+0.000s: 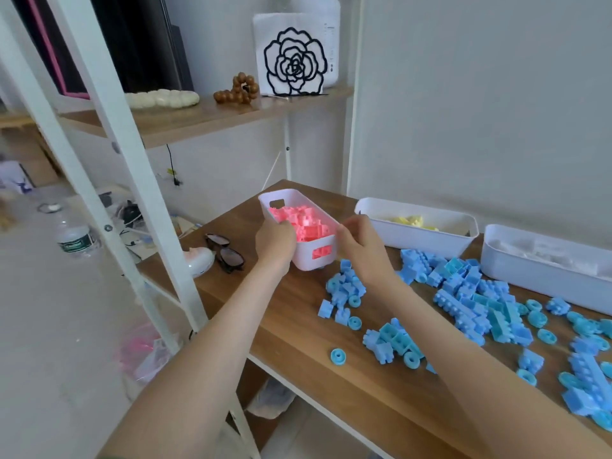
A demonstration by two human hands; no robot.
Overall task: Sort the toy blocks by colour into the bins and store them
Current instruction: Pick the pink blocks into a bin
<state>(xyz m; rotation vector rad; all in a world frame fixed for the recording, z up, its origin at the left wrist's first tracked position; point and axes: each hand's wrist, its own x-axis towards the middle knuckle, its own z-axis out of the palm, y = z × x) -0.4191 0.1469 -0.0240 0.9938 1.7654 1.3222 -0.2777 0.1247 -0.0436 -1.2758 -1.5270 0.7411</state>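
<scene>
A white bin [291, 198] full of pink blocks [306, 223] is at the left end of the wooden table [298, 326]. My left hand [275, 241] grips its left side wall and my right hand [359, 245] grips its right rim; the bin looks slightly raised and tilted. Loose blue blocks [470, 293] and blue wheels lie spread over the table to the right. A white bin with yellow blocks [417, 231] stands behind them, and another white bin with white pieces [546, 265] stands at the far right.
Dark sunglasses [225, 251] and a small white object [200, 260] lie near the table's left corner. A white shelf frame [132, 193] stands on the left with a wooden shelf [212, 117] above holding a rose-pattern holder, brown beads and a cream braided piece. A water bottle [77, 238] is further left.
</scene>
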